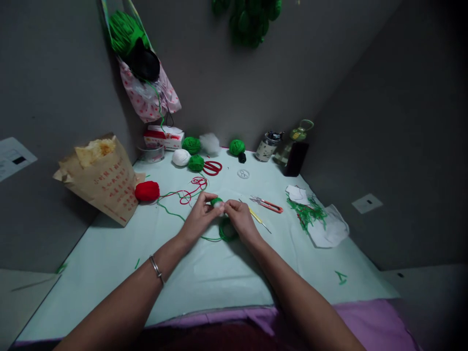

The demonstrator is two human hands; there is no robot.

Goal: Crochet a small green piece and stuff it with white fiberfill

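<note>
Near the middle of the table, my left hand (201, 214) pinches a small green crocheted piece (216, 200). White stuffing (219, 206) shows at its lower side. My right hand (239, 217) meets it from the right, its fingertips closed on the white stuffing. Green yarn (227, 231) lies in loops below the hands, and a strand runs left. To the right of my right hand are a yellow-handled crochet hook (258, 217) and orange thread snips (270, 204). Red yarn strands (192, 190) lie loosely beyond my left hand.
A paper bag (109, 183) stands at the left beside a red yarn ball (147, 191). Green balls (196, 163), red scissors (212, 168), a jar (265, 147), a bottle (287, 151) and a black phone (296, 159) line the back. Yarn scraps (307, 212) lie right.
</note>
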